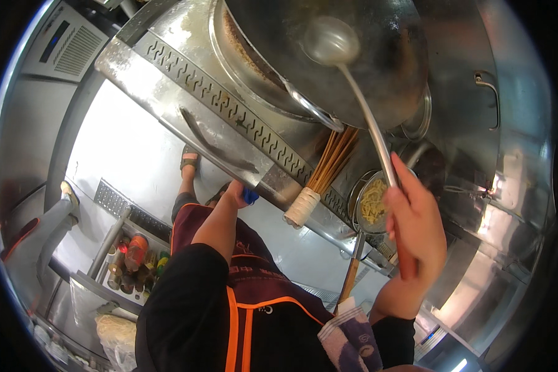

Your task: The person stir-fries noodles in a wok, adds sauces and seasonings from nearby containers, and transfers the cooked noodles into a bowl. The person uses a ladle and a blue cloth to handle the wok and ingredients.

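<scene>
My right hand [416,214] is closed around the wooden handle of a steel ladle [367,109]. The ladle's bowl is over the inside of a dark wok [279,42], where the air looks hazy. My left hand [236,193] is low at the front edge of the steel range [204,116], against a blue object [250,196]. The range edge hides its fingers, so its grip cannot be made out. Below the wok lies a bamboo wok brush [316,190] with a wrapped handle. Near my right hand, a strainer [382,228] holds pale yellow food strips [373,202].
The strainer's wooden handle [348,279] sticks out past the range edge towards me. Behind on the left stands a bin of bottles [135,253]. A person's leg [58,228] is at far left. A patterned towel [351,335] hangs by my right side.
</scene>
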Demonstrator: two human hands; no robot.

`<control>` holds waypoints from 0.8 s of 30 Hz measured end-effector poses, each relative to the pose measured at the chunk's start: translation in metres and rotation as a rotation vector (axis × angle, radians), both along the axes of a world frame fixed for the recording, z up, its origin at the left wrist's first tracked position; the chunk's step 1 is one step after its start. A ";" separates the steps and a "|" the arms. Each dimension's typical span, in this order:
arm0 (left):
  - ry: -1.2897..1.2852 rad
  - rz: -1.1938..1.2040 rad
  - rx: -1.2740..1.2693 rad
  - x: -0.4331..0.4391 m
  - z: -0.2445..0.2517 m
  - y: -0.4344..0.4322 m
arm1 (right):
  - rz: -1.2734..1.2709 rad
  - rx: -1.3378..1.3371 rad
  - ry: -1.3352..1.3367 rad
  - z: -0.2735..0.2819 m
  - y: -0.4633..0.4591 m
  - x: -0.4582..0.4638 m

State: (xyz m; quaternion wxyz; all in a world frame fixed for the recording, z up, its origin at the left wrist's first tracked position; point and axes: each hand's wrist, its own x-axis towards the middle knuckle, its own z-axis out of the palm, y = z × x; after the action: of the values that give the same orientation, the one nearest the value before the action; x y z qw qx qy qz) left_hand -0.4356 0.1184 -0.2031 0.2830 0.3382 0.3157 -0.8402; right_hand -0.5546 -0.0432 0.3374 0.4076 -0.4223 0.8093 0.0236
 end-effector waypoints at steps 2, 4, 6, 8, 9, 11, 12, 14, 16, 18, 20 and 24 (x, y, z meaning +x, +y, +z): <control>0.000 0.046 -0.035 -0.002 0.000 0.002 | -0.090 -0.147 -0.287 -0.016 -0.016 0.002; -0.037 0.060 -0.056 -0.003 0.000 0.005 | -0.185 -0.174 -0.408 -0.043 -0.025 0.000; -0.095 0.036 -0.066 -0.005 0.000 0.009 | -0.094 -0.256 -0.500 -0.056 -0.014 -0.008; -0.194 0.062 -0.079 -0.007 0.002 0.014 | -0.048 -0.289 -0.564 -0.059 0.003 -0.018; -0.354 0.028 -0.212 -0.007 0.005 0.017 | -0.093 -0.293 -0.598 -0.057 0.010 -0.023; -0.642 -0.035 -0.456 -0.014 0.013 0.021 | -0.147 -0.322 -0.741 -0.052 0.021 -0.030; -0.730 -0.162 -0.372 -0.018 0.017 0.020 | -0.171 -0.314 -0.756 -0.049 0.025 -0.031; -0.849 -0.271 -0.405 -0.021 0.026 0.019 | -0.165 -0.300 -0.767 -0.047 0.027 -0.030; -1.026 -0.277 -0.458 -0.025 0.033 0.017 | -0.145 -0.304 -0.753 -0.048 0.026 -0.026; -1.109 -0.589 -0.572 -0.016 0.036 0.014 | -0.122 -0.312 -0.693 -0.050 0.025 -0.020; -1.237 -0.819 -0.803 0.007 0.035 0.008 | -0.105 -0.331 -0.606 -0.050 0.025 -0.015; -1.187 -0.574 -0.484 0.097 0.033 -0.018 | 0.059 -0.664 -0.220 -0.043 0.032 -0.008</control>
State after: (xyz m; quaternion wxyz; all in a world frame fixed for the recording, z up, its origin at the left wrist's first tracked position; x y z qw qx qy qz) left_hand -0.3386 0.1005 -0.1697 0.2420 0.7372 -0.1900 -0.6016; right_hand -0.5627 -0.0114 0.2946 0.3319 -0.5552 0.7113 -0.2750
